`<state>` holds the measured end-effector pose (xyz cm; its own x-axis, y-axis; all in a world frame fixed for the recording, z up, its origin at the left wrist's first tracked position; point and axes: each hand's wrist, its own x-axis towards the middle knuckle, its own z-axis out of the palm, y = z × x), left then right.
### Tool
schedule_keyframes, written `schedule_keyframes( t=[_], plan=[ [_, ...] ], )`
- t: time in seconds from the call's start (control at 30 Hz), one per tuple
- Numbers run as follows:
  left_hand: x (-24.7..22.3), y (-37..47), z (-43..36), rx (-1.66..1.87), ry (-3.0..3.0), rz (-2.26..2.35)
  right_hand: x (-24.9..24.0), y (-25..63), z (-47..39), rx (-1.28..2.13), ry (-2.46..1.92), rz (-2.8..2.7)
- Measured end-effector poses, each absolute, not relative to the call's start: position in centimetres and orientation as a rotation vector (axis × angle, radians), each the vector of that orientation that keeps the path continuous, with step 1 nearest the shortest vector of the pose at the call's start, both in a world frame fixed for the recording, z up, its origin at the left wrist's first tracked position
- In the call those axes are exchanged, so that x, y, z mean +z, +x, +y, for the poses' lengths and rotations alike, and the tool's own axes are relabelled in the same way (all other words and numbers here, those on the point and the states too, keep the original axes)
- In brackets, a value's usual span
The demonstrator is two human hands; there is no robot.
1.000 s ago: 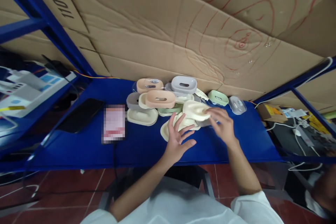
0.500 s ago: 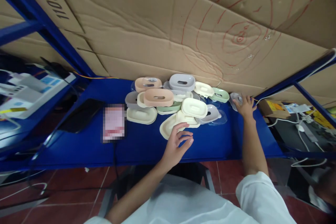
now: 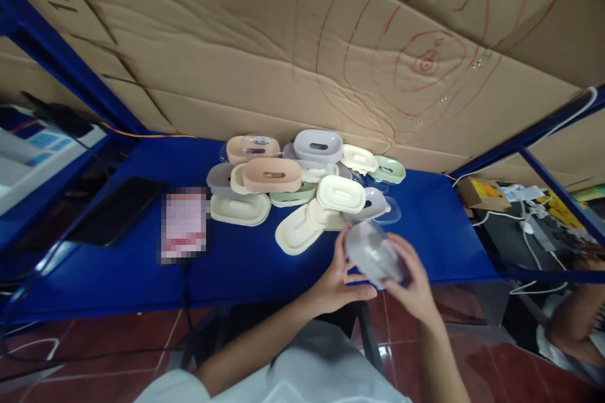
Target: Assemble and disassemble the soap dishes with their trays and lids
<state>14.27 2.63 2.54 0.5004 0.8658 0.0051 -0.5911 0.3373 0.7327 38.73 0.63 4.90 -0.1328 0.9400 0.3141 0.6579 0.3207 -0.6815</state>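
Observation:
Above the front part of the blue table, my right hand [image 3: 414,283] grips a grey soap dish [image 3: 373,255] with a clear cover, tilted and blurred by motion. Its fingers and thumb close on the right end of the dish. My left hand [image 3: 331,284] is at the dish's left side, fingers spread and thumb apart; whether its fingertips touch the dish I cannot tell. Just beyond are cream oval pieces [image 3: 299,230], a peach dish [image 3: 273,175], a grey slotted dish [image 3: 318,146] and a green one [image 3: 388,169], heaped together.
A pixelated pink panel [image 3: 184,223] and a black flat device [image 3: 118,211] lie on the left of the blue table [image 3: 246,264]. Cardboard [image 3: 227,44] walls the back. Blue frame bars and cables flank both sides. Another person's arm [image 3: 574,321] shows at the far right.
My right hand has brought the grey dish from the table's back right corner to the front middle. My left hand has shifted right and down to meet it. The view has moved slightly.

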Motion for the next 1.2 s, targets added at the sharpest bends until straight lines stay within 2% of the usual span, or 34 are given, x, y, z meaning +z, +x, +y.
schedule_keyframes(
  t=[0.1, 0.23, 0.33, 0.47, 0.63, 0.77, 0.87, 0.97, 1.07, 1.1, 1.2],
  plan=[
    [3.1, 14.0, 3.0, 1.169, 0.682, 0.501, 6.1, 34.8, 0.2, 0.657, -1.302, -1.948],
    [3.3, 12.3, 3.5, 1.309, 0.695, 0.647, 6.5, 33.7, 4.8, 0.751, -1.111, -1.902],
    [2.8, 11.0, 3.5, 1.378, 0.754, 0.716, 6.6, 35.2, 10.9, 0.459, -1.170, -1.788],
    [1.5, 9.9, 3.2, 1.444, 0.780, 0.774, 6.4, 39.5, 17.5, -0.099, -1.568, -1.727],
    [0.1, 8.8, 2.5, 1.479, 0.780, 0.837, 3.2, 45.1, 15.6, -0.404, -1.948, -1.407],
    [0.1, 9.2, 2.3, 1.362, 0.768, 0.798, 0.4, 47.3, 12.4, -0.208, -2.105, -1.406],
    [0.7, 10.0, 2.3, 1.274, 0.814, 0.722, 0.9, 46.6, 11.2, -0.082, -2.068, -1.546],
    [1.5, 10.9, 2.4, 1.250, 0.864, 0.713, 3.0, 42.4, 8.2, 0.024, -1.765, -1.668],
    [2.0, 11.3, 2.5, 1.264, 0.834, 0.677, 4.5, 35.8, 3.6, 0.602, -1.285, -2.086],
    [2.0, 11.4, 2.6, 1.259, 0.820, 0.655, 4.6, 33.8, 2.2, 0.700, -1.215, -2.154],
    [2.3, 11.2, 2.7, 1.246, 0.824, 0.623, 4.1, 30.3, -0.4, 0.755, -1.152, -1.990]
  ],
)
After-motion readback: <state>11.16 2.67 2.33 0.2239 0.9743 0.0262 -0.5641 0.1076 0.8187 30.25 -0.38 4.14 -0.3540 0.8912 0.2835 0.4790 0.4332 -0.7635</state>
